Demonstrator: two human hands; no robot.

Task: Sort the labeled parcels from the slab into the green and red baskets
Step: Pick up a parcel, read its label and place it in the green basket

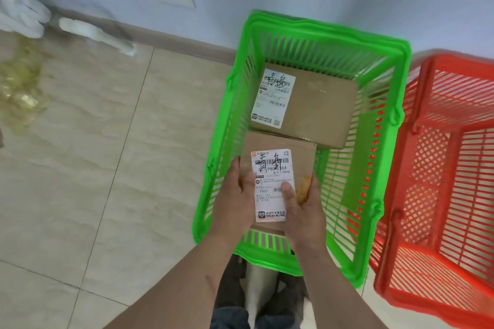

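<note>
Two hands are on one small cardboard parcel, held over the near end of the green basket: the left hand grips its left edge, thumb lying on the white label, and the right hand grips the right edge, thumb also pressed on the label. A second parcel is already lying flat on the basket floor at the far end, with its own label face up. The held parcel's far edge is seen overlapping or just meeting that box; which of the two cannot be told. The red basket stands touching or just beside the green one on the right, and no parcel is seen in the visible part. The step is judged to be the set-down into green. Risks: if the parcel is released here, the far edge may be caught on the lower box and left tilted; if it is dropped short, the near rim may be struck and the parcel tipped out onto the tiled floor. The handwritten marks on both labels look alike, so a mis-sort seems unlikely, though the characters are not fully legible.
</note>
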